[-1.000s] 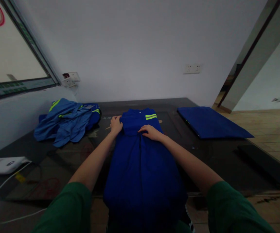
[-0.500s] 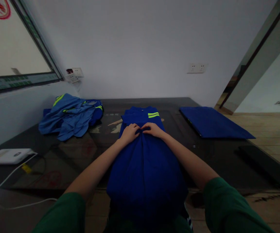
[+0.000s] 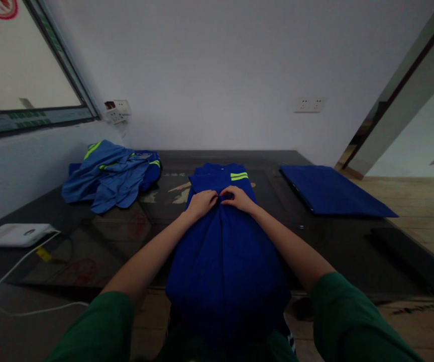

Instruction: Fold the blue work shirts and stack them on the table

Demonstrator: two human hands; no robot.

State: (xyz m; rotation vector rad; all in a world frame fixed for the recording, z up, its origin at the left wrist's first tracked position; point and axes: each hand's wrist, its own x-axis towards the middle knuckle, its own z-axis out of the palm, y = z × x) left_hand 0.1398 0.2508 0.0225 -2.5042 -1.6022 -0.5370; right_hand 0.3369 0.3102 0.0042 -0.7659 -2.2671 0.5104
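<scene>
A dark blue work shirt (image 3: 226, 261) with yellow-green stripes lies lengthwise before me, its far part on the dark table and its near part hanging over the front edge. My left hand (image 3: 204, 202) is closed, pinching the fabric at the shirt's middle seam. Right beside it, my right hand (image 3: 237, 197) pinches the same seam with thumb and fingers, the two sets of fingertips almost meeting. Below the hands the cloth spreads out in folds along the centre line. What exactly lies between the fingertips is too small to make out beyond blue cloth.
Crumpled blue garments (image 3: 111, 173) are heaped at the back left. A flat folded blue garment (image 3: 333, 190) lies on the right, behind a long black object (image 3: 409, 261). A white power bank (image 3: 15, 235) with a white cable sits at the left of the table (image 3: 265, 158).
My hands stay at the seam, with the right fingers slightly raised and arched. The view has shifted a little; the shirt and other things lie as before.
</scene>
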